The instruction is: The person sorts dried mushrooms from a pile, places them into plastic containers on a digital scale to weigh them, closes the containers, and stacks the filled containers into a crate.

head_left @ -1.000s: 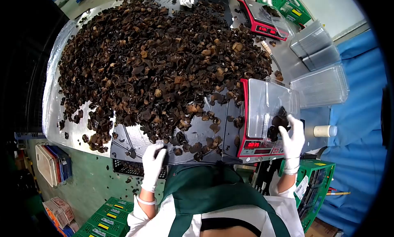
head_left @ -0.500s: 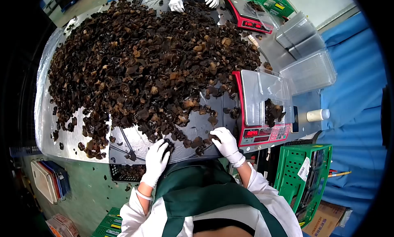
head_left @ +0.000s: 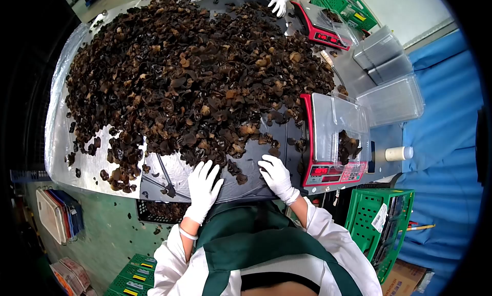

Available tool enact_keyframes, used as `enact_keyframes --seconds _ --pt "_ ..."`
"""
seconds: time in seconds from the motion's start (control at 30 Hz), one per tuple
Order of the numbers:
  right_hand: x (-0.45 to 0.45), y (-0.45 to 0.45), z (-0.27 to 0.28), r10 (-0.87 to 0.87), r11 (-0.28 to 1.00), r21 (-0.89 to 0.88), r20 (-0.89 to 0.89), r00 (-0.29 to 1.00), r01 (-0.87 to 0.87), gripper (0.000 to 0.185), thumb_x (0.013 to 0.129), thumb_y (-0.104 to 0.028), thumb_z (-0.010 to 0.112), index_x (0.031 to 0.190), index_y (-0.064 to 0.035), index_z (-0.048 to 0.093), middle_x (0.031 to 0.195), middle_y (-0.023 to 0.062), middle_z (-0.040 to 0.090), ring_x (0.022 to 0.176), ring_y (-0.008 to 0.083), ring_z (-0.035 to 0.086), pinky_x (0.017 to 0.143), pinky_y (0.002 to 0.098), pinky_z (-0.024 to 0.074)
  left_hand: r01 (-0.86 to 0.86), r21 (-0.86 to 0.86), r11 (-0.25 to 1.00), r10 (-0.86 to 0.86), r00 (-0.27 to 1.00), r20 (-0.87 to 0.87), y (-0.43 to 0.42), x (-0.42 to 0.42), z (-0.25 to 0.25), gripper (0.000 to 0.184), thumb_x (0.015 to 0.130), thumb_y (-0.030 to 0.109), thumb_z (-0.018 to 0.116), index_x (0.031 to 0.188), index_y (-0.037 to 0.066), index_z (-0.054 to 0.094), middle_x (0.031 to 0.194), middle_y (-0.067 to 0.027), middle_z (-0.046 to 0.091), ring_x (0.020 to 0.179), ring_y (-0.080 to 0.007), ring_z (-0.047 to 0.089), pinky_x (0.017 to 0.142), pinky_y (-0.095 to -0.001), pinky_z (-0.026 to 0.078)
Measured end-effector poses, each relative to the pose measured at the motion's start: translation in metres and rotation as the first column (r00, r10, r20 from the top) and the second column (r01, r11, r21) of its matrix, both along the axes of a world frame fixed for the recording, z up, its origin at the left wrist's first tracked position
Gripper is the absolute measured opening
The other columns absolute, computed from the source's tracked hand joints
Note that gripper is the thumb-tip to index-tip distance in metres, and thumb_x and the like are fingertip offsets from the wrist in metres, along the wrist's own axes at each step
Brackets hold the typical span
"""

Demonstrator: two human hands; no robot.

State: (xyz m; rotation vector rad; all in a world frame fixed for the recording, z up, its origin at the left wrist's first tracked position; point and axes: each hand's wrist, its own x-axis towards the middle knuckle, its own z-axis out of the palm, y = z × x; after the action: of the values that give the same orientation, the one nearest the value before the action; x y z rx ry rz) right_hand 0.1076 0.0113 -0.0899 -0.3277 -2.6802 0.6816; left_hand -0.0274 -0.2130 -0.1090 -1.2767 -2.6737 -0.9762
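Note:
A broad heap of dark brown wood ear mushrooms (head_left: 174, 85) covers much of the table. At its near edge, my white-gloved left hand (head_left: 204, 188) has its fingers spread, with the fingertips touching the closest pieces. To the right, my gloved right hand (head_left: 278, 178) lies over the dark table sheet (head_left: 256, 160) with fingers apart and nothing visible in them. A few loose mushroom pieces (head_left: 236, 172) lie between the two hands. Beyond my right hand stands a red scale (head_left: 320, 170), bearing a clear plastic box (head_left: 348, 114) with some mushrooms inside.
Clear plastic boxes (head_left: 394, 101) stand at the right, near a white bottle (head_left: 398, 153). A second red scale (head_left: 328, 37) is farther back, beside a co-worker's gloved hand (head_left: 279, 4). Green crates (head_left: 361, 214) stand below the table's right side. A black crate (head_left: 146, 211) is under the front edge.
My left hand has moved up and its fingers have spread; the dark pieces beside it are gone from there. My right hand has shifted slightly left. One co-worker's hand has left view.

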Motion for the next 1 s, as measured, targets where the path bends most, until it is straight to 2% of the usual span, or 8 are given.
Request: enact_keyframes --seconds 0.17,0.3,0.43,0.5,0.57,0.7,0.9,1.0 --pt "-0.006 -0.019 0.013 0.223 0.968 0.100 0.061 0.973 -0.228 0.034 0.076 -0.018 0.069 0.110 -0.0174 0.066 0.092 0.0019 0.060 0.083 0.0215 0.059 0.069 0.0327 0.0511 0.255 -0.106 0.961 -0.270 0.948 -0.168 0.028 0.000 0.025 0.039 0.080 0.021 0.067 0.119 0.021 0.064 0.136 -0.0068 0.052 0.127 -0.0327 0.044 0.106 -0.0484 0.032" --pt "-0.012 -0.023 0.009 0.257 0.950 0.142 0.151 0.954 -0.278 0.028 0.078 -0.024 0.069 0.105 -0.0168 0.065 0.085 0.0020 0.055 0.079 0.0203 0.057 0.065 0.0338 0.0491 0.085 -0.016 0.996 -0.087 0.985 -0.150 0.040 -0.018 0.005 0.019 0.075 0.013 0.065 0.094 0.013 0.069 0.134 -0.0090 0.053 0.128 -0.0335 0.043 0.104 -0.0483 0.033" --pt "-0.011 -0.008 0.020 0.161 0.944 -0.294 0.016 0.987 -0.149 0.013 0.083 -0.018 0.068 0.094 -0.0111 0.065 0.086 0.0044 0.061 0.073 0.0200 0.061 0.064 0.0292 0.0497 0.107 -0.025 0.994 -0.110 0.981 -0.160 0.036 -0.011 0.020 0.025 0.076 0.014 0.066 0.101 0.013 0.067 0.133 -0.0080 0.054 0.125 -0.0320 0.046 0.105 -0.0475 0.033" --pt "-0.007 0.009 0.034 0.100 0.412 -0.852 0.395 0.913 0.323 0.013 0.087 -0.016 0.065 0.096 -0.0057 0.062 0.092 0.0027 0.064 0.075 0.0132 0.061 0.065 0.0272 0.0492 0.221 -0.068 0.973 -0.231 0.953 -0.198 0.035 0.001 0.017 0.031 0.078 0.020 0.065 0.109 0.014 0.065 0.130 -0.0068 0.057 0.122 -0.0282 0.048 0.107 -0.0493 0.031" --pt "0.011 0.030 0.011 0.106 -0.138 -0.982 0.115 0.988 0.129 0.029 0.088 -0.021 0.065 0.109 -0.0040 0.055 0.096 0.0097 0.064 0.081 0.0150 0.063 0.067 0.0288 0.0514 0.265 -0.192 0.945 -0.295 0.944 -0.150 0.041 0.009 0.011 0.033 0.081 0.021 0.061 0.114 0.012 0.063 0.125 -0.0068 0.058 0.121 -0.0273 0.049 0.109 -0.0511 0.029" --pt "0.015 0.042 0.014 0.043 -0.435 -0.892 -0.153 0.987 -0.119 0.048 0.088 -0.021 0.066 0.129 -0.0040 0.046 0.116 0.0199 0.059 0.095 0.0290 0.064 0.069 0.0378 0.0556 0.341 -0.333 0.879 -0.411 0.896 -0.168 0.054 0.010 0.011 0.032 0.083 0.015 0.052 0.114 0.011 0.062 0.100 -0.0035 0.060 0.105 -0.0216 0.054 0.110 -0.0543 0.026" --pt "-0.025 0.039 0.012 0.040 -0.513 -0.826 -0.294 0.955 -0.233 0.051 0.088 -0.031 0.069 0.127 -0.0056 0.048 0.122 0.0180 0.055 0.100 0.0293 0.061 0.073 0.0379 0.0544 0.370 -0.327 0.870 -0.442 0.879 -0.179 0.048 0.012 0.027 0.028 0.082 0.014 0.053 0.109 0.010 0.061 0.088 -0.0020 0.056 0.096 -0.0194 0.055 0.110 -0.0536 0.028" --pt "-0.056 0.029 0.028 0.131 -0.037 -0.999 0.034 0.991 0.039 0.020 0.091 -0.022 0.063 0.102 -0.0051 0.060 0.102 0.0091 0.066 0.090 0.0161 0.064 0.067 0.0266 0.0522 0.231 -0.092 0.969 -0.242 0.960 -0.138 0.011 0.017 0.055 0.030 0.080 0.014 0.056 0.109 0.014 0.060 0.088 -0.0008 0.059 0.093 -0.0193 0.057 0.105 -0.0541 0.031"
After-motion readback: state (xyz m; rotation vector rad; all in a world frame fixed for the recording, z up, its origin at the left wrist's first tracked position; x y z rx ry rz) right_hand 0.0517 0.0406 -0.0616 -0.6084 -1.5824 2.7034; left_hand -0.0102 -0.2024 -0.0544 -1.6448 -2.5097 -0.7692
